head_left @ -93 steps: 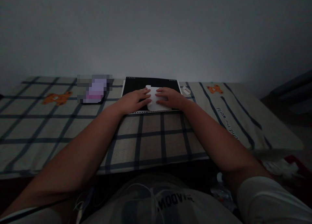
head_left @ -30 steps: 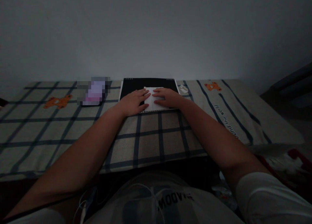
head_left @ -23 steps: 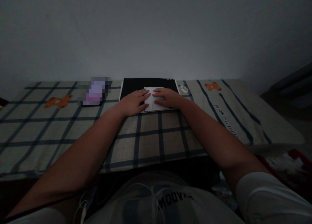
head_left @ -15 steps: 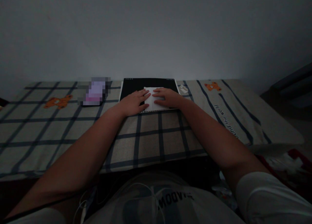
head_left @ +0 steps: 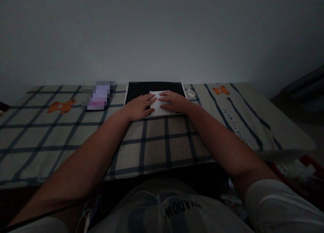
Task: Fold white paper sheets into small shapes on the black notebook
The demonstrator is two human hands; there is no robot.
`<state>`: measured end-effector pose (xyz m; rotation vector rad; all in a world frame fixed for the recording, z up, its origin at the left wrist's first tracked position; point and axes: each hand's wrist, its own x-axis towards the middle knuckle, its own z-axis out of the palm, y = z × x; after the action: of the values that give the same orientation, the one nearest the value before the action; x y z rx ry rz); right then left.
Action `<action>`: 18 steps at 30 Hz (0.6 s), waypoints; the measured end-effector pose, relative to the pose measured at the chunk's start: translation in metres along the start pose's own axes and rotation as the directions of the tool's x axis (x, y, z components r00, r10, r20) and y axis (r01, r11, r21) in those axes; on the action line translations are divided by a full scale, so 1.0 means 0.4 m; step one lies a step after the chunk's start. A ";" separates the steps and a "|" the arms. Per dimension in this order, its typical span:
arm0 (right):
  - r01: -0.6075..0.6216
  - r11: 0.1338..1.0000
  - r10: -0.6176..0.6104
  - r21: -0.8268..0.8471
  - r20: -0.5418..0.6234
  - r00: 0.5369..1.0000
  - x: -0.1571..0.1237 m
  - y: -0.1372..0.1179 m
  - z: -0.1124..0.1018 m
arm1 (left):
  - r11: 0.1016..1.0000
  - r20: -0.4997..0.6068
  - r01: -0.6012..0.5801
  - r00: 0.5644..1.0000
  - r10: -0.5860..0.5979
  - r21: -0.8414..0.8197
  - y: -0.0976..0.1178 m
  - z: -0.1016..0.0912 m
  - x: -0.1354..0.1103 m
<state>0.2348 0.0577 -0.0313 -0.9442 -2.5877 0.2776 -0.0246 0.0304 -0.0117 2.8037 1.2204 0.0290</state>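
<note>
A white sheet of paper (head_left: 157,104) with a crease down its middle lies on a black board (head_left: 152,85) with white edges and small holes along its border. My left hand (head_left: 140,106) rests over the paper's left side, its fingers spread. From the other side my right hand (head_left: 174,102) lies on the paper's right part, fingers apart and pointing left. Both hands are open and flat, with a strip of paper showing between them. Parts of the paper and board are hidden under the hands.
A checked tablecloth (head_left: 154,148) covers the table against a grey wall (head_left: 162,33). To the left lies a phone (head_left: 98,96) with a blurred screen. A small crumpled whitish scrap (head_left: 190,93) sits right of the board. A red container (head_left: 310,163) with white stuff stands low at right.
</note>
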 end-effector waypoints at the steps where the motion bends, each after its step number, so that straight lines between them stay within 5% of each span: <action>1: 0.003 1.000 -0.004 -0.014 -0.007 1.000 0.000 -0.005 -0.004 | 1.000 0.005 0.000 1.000 0.000 0.004 0.001 -0.001 0.001; 8: 0.103 0.987 -0.106 -0.127 -0.016 0.994 0.006 -0.050 -0.021 | 1.000 -0.013 0.000 1.000 0.000 -0.015 0.006 -0.006 0.001; 18: 0.073 0.977 -0.066 -0.200 0.044 0.997 0.014 -0.072 -0.015 | 0.999 0.023 0.022 0.999 -0.023 0.025 0.014 -0.012 0.000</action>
<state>0.2167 0.0398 -0.0155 -0.9204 -2.7155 0.0136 -0.0208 0.0269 -0.0066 2.8029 1.2553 -0.0208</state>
